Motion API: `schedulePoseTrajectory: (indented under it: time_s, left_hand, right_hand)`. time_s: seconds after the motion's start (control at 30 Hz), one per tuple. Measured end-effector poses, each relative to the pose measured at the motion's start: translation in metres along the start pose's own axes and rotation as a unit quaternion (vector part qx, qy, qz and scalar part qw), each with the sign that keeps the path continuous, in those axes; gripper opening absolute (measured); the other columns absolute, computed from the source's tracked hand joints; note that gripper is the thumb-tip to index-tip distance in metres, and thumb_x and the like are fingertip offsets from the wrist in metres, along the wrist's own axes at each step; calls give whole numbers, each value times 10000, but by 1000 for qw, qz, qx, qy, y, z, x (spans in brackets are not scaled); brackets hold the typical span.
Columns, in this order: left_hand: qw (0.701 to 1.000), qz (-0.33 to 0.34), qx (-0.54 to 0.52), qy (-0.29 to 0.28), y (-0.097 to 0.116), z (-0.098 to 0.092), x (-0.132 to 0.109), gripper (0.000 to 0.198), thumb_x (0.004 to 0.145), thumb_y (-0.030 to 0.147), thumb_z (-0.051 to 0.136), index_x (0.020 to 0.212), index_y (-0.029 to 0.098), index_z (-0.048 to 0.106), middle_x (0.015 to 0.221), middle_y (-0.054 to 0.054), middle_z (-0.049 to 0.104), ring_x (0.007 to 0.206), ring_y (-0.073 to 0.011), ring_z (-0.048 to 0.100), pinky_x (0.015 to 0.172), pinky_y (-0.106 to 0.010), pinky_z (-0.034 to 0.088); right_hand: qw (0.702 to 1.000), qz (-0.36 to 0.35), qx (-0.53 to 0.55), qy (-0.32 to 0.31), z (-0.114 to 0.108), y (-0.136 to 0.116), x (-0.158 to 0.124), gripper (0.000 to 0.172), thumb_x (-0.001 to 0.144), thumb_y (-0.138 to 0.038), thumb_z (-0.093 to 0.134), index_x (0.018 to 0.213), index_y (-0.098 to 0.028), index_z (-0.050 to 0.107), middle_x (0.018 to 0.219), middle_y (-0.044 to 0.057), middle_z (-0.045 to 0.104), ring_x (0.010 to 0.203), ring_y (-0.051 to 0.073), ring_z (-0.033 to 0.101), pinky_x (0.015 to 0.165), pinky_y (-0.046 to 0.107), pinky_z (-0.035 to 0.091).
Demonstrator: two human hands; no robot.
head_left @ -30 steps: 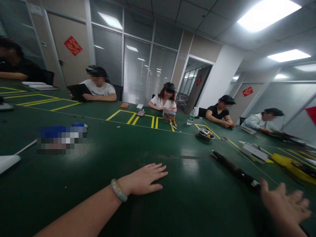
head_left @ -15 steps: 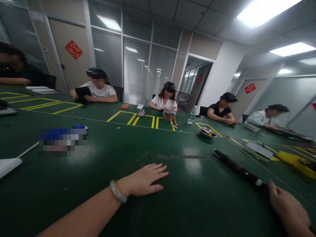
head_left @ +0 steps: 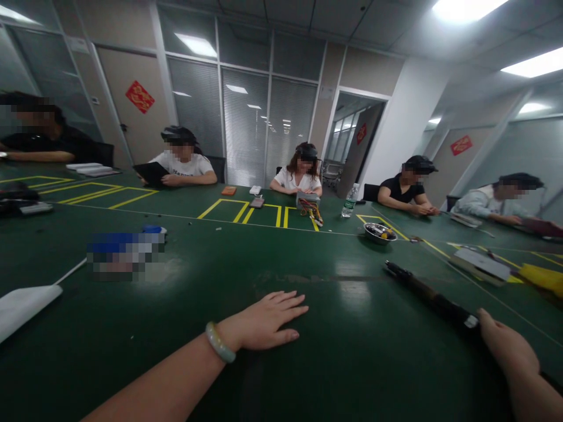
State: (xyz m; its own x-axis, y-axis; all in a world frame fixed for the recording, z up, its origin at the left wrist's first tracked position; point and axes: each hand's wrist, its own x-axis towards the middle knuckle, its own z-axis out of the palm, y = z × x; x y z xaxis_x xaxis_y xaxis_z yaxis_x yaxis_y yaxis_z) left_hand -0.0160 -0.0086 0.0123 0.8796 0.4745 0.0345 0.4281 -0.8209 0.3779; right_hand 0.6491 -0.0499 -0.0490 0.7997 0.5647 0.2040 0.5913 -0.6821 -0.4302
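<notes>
My left hand (head_left: pixel 268 322) lies flat, palm down, on the green table (head_left: pixel 185 328), fingers stretched and holding nothing. A pale green bangle (head_left: pixel 220 343) is round that wrist. On the right, my right hand (head_left: pixel 505 346) is closed round the rear end of a long, slim, black electric screwdriver (head_left: pixel 433 299). Its narrow tip points away from me and to the left, towards a metal bowl (head_left: pixel 380 233) of small mixed items. The fingers beneath the screwdriver are mostly hidden.
Beyond the bowl stands a water bottle (head_left: pixel 349 201). To the right are a white box (head_left: pixel 479 265) and a yellow container (head_left: pixel 543 278). At left lie a blurred-out blue-and-white item (head_left: pixel 125 253) and a white object with a stick (head_left: pixel 29 308). Several people sit along the far side.
The camera has turned slightly left, so most things sit further right in view. Both hands keep nearly the same pose, the right one still holding the screwdriver.
</notes>
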Motion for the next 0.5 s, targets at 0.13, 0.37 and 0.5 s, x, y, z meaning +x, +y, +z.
schedulePoseTrajectory:
  time_s: [0.13, 0.37, 0.5]
  left_hand:
    - [1000, 6, 2, -1, -2, 1, -1, 622, 969, 567, 320, 1517, 318, 161, 1592, -34, 124, 1469, -256, 105, 1176, -480, 130]
    - [998, -19, 35, 52, -2, 8, -2, 814, 934, 587, 394, 1526, 256, -57, 1594, -54, -68, 1472, -256, -26, 1193, -447, 42]
    - [991, -28, 75, 107, 5, 8, 0, 871, 911, 591, 442, 1525, 245, -70, 1595, -61, -70, 1471, -274, -28, 1190, -467, 28]
  right_hand:
    - [997, 15, 14, -79, 0, -37, -24, 816, 827, -696, 287, 1203, -73, 656, 1118, 303, 599, 1085, 446, 545, 819, 530, 431]
    - [980, -135, 40, -143, 19, -130, -84, 705, 849, -650, 303, 1082, -118, 703, 1013, 181, 674, 998, 362, 609, 854, 409, 460]
    - [954, -231, 75, -178, 34, -203, -149, 626, 888, -644, 309, 1011, -183, 714, 948, 112, 690, 965, 290, 618, 855, 332, 438]
